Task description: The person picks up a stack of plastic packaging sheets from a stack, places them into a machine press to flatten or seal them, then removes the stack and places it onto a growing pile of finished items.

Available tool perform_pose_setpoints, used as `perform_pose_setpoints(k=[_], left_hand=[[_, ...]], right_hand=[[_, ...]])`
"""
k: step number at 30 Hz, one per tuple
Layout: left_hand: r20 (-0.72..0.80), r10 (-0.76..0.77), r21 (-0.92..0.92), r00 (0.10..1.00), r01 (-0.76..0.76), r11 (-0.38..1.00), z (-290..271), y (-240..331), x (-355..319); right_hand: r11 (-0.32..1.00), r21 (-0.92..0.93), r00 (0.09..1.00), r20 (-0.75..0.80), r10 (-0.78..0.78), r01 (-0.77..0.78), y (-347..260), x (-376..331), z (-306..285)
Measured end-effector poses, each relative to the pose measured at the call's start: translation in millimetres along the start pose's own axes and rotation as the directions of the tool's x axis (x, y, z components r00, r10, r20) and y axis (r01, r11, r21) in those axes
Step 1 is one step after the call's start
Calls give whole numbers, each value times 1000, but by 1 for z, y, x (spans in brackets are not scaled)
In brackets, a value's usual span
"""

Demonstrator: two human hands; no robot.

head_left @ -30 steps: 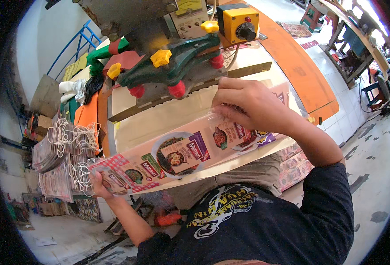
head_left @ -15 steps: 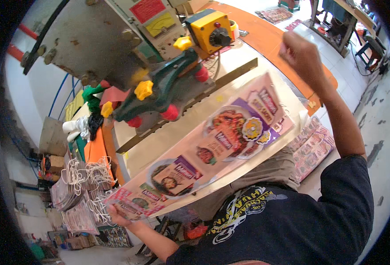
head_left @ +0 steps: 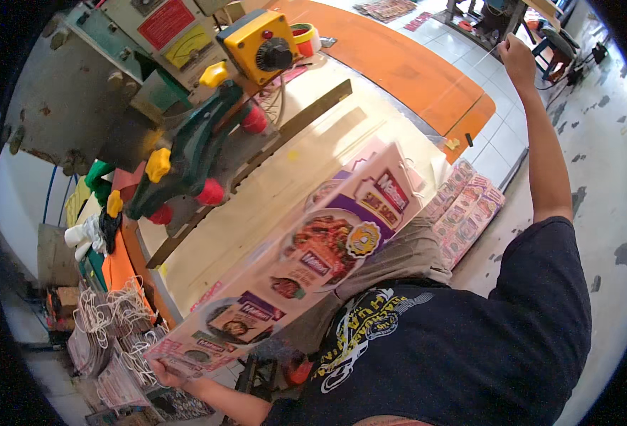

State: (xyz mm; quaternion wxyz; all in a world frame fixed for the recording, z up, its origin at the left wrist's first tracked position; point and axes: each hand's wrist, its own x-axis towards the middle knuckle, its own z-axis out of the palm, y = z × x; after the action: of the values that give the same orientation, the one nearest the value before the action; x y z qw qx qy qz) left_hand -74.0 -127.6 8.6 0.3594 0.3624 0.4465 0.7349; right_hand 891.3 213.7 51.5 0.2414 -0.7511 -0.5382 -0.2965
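Biggest thing in shot is the grey press machine (head_left: 79,92) at far left, with a yellow control box (head_left: 260,46) and a black knob on top, and a green lever frame (head_left: 185,163) hung with yellow and red knobs. Beneath it runs the pale work table (head_left: 271,206), with a long metal bar (head_left: 256,160) lying aslant along its far side. Beyond that, at far right, an orange tabletop (head_left: 413,71) stretches away over the tiled floor.

Now the piece in play: a long printed strip of packaging (head_left: 292,263), held slantwise over the near edge of the table, low at near left and rising to the right. It is glossy, pink and purple, with round pictures of food in a row and a pale, see-through far end.

The left hand (head_left: 164,369) grips its low end at near left, fingers closed on the strip's edge. The right hand (head_left: 516,53) is flung high and far to the right, well apart from the strip, fingers pinched narrow on a thin thread (head_left: 480,89) that is barely visible.

A stack of printed sheets (head_left: 466,213) lies on the floor just right of the table. Bundles with white string loops (head_left: 114,326) are piled at near left.
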Motion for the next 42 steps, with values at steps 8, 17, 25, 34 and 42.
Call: perform_pose_setpoints(k=[8,17,25,34,42], left_hand=[[158,19,49,987,-27,998,-32,-12,10],[170,-34,-45,985,42,998,15,-6,7],[134,-78,-268,988,112,957,1,-12,11],[10,-84,-128,996,84,988,-2,-18,-3],[428,27,-183,903,57,981,-24,-44,19]], right_hand=[[991,-121,998,-17,52,-54,64,-8,21],[254,772,799,602,5,-583,-44,-39,-32],[129,750,602,609,-516,-649,-199,-105,-98],[190,808,412,468,-781,-557,-245,-125,-136],[298,885,528,455,-717,-358,-239,-103,-157]])
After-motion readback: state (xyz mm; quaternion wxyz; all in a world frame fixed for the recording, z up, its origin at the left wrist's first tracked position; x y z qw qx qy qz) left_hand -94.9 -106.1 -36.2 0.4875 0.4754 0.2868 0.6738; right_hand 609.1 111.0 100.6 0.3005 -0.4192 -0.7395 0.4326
